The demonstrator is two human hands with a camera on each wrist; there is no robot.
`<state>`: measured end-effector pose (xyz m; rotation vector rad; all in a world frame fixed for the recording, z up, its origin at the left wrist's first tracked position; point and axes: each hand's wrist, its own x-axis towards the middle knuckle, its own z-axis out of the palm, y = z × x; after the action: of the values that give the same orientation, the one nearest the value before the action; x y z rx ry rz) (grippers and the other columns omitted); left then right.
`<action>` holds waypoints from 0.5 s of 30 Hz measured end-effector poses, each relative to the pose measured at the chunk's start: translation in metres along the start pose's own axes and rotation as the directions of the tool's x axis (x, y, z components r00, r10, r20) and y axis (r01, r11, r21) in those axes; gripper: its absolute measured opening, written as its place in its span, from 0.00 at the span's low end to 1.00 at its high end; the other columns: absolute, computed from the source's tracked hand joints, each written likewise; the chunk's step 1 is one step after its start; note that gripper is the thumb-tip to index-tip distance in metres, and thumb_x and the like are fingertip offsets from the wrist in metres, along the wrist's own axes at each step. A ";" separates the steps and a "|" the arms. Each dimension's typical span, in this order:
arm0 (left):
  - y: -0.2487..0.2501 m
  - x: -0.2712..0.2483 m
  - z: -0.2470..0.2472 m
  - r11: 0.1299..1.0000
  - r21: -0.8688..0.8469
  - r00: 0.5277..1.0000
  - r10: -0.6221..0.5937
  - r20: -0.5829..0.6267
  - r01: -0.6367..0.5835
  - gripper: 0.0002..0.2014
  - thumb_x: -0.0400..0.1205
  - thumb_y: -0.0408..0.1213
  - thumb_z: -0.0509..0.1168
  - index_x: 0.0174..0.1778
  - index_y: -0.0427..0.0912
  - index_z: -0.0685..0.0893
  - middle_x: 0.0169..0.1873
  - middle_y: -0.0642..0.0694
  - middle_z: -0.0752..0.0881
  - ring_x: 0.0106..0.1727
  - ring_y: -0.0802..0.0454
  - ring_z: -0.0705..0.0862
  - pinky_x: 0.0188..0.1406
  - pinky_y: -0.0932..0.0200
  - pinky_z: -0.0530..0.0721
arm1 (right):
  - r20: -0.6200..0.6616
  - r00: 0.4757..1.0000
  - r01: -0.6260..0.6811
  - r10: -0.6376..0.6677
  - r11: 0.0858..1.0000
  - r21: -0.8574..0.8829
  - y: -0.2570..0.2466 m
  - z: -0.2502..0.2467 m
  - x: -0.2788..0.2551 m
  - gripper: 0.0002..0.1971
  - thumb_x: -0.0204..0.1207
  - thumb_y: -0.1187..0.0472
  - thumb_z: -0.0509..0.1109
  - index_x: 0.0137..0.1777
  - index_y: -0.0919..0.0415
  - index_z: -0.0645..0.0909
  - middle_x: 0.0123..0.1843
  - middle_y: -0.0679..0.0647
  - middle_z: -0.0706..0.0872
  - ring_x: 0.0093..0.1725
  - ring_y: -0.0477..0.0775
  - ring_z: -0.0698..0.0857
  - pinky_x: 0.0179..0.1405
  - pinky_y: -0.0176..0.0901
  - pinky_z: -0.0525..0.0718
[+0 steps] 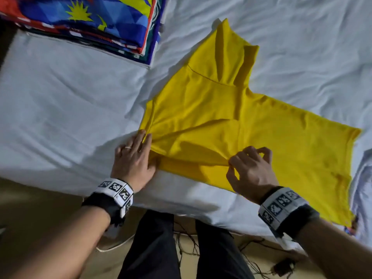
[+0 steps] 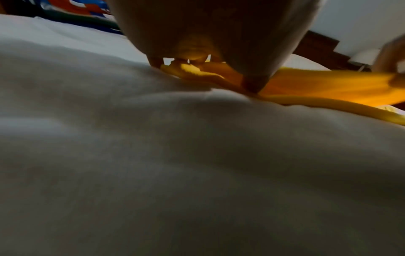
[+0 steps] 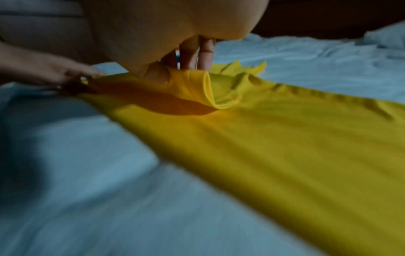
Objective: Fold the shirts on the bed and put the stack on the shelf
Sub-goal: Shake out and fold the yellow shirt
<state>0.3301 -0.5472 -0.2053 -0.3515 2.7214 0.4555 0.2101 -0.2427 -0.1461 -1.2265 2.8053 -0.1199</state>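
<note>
Both hands work the yellow shirt point(image 1: 231, 121) on the bed point(image 1: 60, 101): left hand point(image 1: 132, 158) fingers pinning its corner flat, right hand point(image 1: 251, 170) pinching a raised fold, best carried across evenly while the pinned corner stays taut.

A plain yellow shirt point(image 1: 251, 125) lies spread on the white bed point(image 1: 60, 97), one edge bunched under the left hand's fingers point(image 1: 141, 141), a fold pinched up by the right hand's fingertips point(image 1: 233, 164). A folded, colourful stack point(image 1: 90, 19) sits well beyond the left fingers.
</note>
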 end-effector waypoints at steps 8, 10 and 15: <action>0.007 0.001 -0.012 0.962 0.180 0.924 0.251 -0.290 -0.205 0.21 0.73 0.42 0.67 0.63 0.45 0.85 0.62 0.41 0.82 0.55 0.36 0.77 0.49 0.42 0.74 | 0.100 0.986 -0.133 0.130 0.991 0.016 -0.018 0.038 -0.049 0.09 0.73 0.60 0.65 0.47 0.62 0.85 0.53 0.60 0.86 0.50 0.67 0.83 0.51 0.62 0.74; 0.000 0.002 -0.013 0.923 0.220 0.881 0.371 -0.293 -0.316 0.11 0.76 0.38 0.65 0.53 0.45 0.89 0.53 0.42 0.86 0.48 0.36 0.81 0.44 0.42 0.75 | 0.016 0.992 -0.124 0.123 0.991 0.055 -0.018 0.037 -0.049 0.05 0.71 0.64 0.70 0.44 0.63 0.85 0.50 0.60 0.87 0.47 0.66 0.84 0.49 0.61 0.76; -0.024 0.004 -0.016 0.858 0.156 0.821 0.513 -0.249 -0.489 0.11 0.83 0.35 0.61 0.52 0.38 0.89 0.51 0.41 0.89 0.44 0.36 0.86 0.44 0.42 0.81 | -0.068 0.996 -0.055 0.063 0.991 0.120 -0.016 0.037 -0.056 0.02 0.74 0.66 0.69 0.42 0.63 0.82 0.43 0.59 0.85 0.41 0.64 0.82 0.43 0.57 0.77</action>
<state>0.3287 -0.5754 -0.1989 0.3755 3.0933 0.4468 0.2633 -0.2140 -0.1789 -1.1345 2.8451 -0.3280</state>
